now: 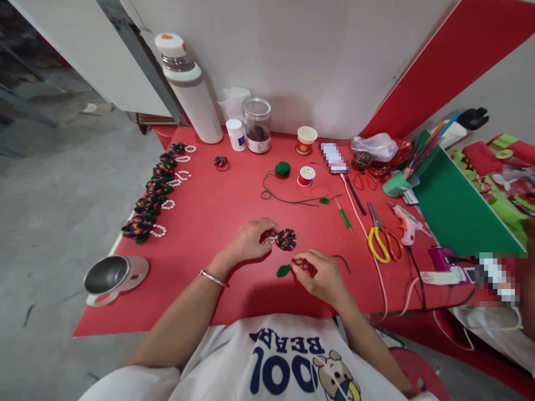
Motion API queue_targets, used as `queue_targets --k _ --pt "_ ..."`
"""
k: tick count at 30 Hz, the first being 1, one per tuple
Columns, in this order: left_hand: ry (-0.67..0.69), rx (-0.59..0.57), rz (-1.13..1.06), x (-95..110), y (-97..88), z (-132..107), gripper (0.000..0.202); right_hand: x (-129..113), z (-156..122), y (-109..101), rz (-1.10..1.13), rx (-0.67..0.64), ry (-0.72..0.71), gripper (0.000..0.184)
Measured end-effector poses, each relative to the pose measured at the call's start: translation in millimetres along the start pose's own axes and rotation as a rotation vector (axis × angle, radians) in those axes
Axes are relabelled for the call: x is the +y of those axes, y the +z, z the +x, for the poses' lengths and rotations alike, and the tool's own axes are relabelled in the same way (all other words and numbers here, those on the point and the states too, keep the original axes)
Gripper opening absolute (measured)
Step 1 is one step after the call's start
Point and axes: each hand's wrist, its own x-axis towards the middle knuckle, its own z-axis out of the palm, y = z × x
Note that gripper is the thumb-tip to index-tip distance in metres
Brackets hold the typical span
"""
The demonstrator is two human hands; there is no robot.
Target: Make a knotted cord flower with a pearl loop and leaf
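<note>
View from above a red surface (200, 223), looking down at a person's two bare hands working near the near edge, about the middle.

The left hand (249, 243), with a thin bangle on the wrist, has its fingers closed on a small multicoloured yarn flower (286, 239). It pinches the flower at the side where a few pearl beads show and holds it just off or on the surface; which of the two cannot be told. The right hand (322, 276) lies just beside it, toward the near edge. Its fingers are pinched together at the end of a small green leaf (283, 271) that lies flat on the surface. Whether they grip the leaf itself or a fine thread is too small to tell.

The flower and leaf are close but apart, so the step in hand looks like fitting a leaf to the flower. Joining them would call for lifting the leaf to the flower's edge while the left hand keeps it steady.

A row of finished flowers with pearl loops (148, 203) lines the left edge. Past the hands lie a green yarn ball (282, 169), a red thread spool (306, 176) and a green-handled hook (345, 217). Toward the right edge are yellow-handled scissors (378, 243) and a glue gun (405, 224).
</note>
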Motion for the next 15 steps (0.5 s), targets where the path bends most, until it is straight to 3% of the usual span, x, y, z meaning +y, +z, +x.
queue_targets --k 4,9,11,15 --pt "0.016 0.077 -0.055 3.3 -1.8 -3.9 0.020 -2.6 -8.9 11.6 -0.082 -0.113 -0.064 0.034" --pt "0.058 0.069 -0.194 17.4 -4.7 -25.2 0.004 8.4 -1.9 17.5 -0.118 -0.130 -0.099 0.019" --pt "0.043 0.014 -0.248 21.8 -3.4 -33.6 0.007 7.8 2.1 16.3 -0.071 -0.132 -0.092 0.018" --pt "-0.020 -0.115 -0.373 24.0 2.2 -39.4 0.048 -3.6 10.6 11.0 0.194 -0.125 -0.043 0.014"
